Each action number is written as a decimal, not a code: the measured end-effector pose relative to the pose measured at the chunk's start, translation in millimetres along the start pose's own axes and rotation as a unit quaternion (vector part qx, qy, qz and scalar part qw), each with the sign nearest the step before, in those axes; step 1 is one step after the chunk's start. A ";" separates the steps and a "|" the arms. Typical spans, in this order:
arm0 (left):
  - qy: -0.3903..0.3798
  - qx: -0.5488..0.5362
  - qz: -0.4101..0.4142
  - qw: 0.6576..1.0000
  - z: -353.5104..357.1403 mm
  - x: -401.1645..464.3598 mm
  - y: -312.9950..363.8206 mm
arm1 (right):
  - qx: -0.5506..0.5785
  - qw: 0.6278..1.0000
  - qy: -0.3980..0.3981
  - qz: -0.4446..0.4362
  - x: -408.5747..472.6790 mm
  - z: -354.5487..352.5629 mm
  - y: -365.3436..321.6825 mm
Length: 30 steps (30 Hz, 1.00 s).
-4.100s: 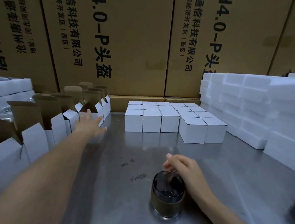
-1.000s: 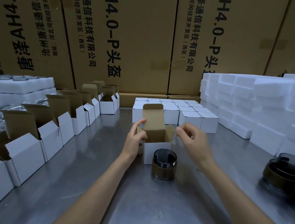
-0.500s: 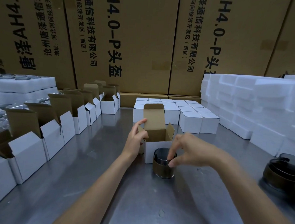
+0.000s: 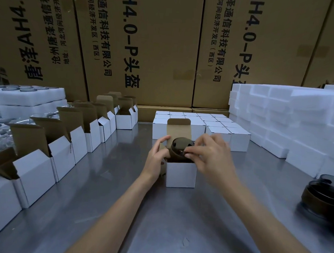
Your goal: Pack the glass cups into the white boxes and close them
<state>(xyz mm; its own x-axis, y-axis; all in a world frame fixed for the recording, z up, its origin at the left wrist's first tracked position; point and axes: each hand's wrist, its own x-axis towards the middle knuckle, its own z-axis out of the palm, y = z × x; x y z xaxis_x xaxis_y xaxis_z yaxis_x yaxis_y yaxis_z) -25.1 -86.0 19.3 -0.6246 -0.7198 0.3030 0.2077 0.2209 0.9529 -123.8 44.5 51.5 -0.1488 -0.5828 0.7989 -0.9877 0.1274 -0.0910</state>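
- In the middle of the shiny steel table (image 4: pixel 120 210) sat a small white cardboard box (image 4: pixel 180 174) with a brown inside, its top flap standing straight up at the back.
- The dark smoky glass cup (image 4: pixel 177 148) was tilted and partway into that box's open top, mouth facing the camera-ish.
- The right hand (image 4: pixel 210 157) was pinching the cup's rim with thumb and fingertips, so it was closed on the cup.
- The left hand (image 4: pixel 157 156) was curled round the box's left side, thumb up by the flap, holding it steady.
- Off to the left ran a row of open white boxes (image 4: pixel 61 154) with flaps up, and white foam trays (image 4: pixel 29 97) behind them.
- Behind the hands was a tidy block of closed white boxes (image 4: pixel 229 133).
- Right side had stacked white foam blocks (image 4: pixel 287 122), plus more dark glass cups (image 4: pixel 324 194) near the table edge.
- Big brown shipping cartons (image 4: pixel 165 49) made up the back wall.
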 end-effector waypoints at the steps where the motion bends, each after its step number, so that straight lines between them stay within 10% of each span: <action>1: 0.000 0.000 0.000 1.000 -0.1 0.2 0.2 | -0.008 1.000 -0.015 -0.007 -1.7 3.4 1.1; 11: -0.009 0.005 0.017 1.000 -0.5 0.7 -0.7 | 0.041 0.979 -0.186 0.073 -4.0 18.0 21.6; 15: -0.021 0.006 0.020 1.000 -1.5 0.1 0.3 | 0.172 0.971 -0.109 0.127 -6.7 14.8 11.8; 24: 0.098 -0.060 -0.003 0.993 -15.2 4.6 3.9 | 0.481 0.781 -0.034 0.397 -20.4 20.6 18.5; 30: -0.078 -0.093 -0.099 0.988 -15.0 3.0 -5.4 | 0.523 0.757 -0.111 0.377 -23.6 33.2 15.4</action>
<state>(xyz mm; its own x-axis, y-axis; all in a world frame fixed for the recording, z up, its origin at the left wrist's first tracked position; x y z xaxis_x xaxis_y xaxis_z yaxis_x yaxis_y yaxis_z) -16.8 -99.3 14.9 -0.7728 -0.6228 0.1224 0.1945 -0.0487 0.9797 -137.2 33.5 11.5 -0.5792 -0.7957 0.1770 -0.0994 -0.1465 -0.9842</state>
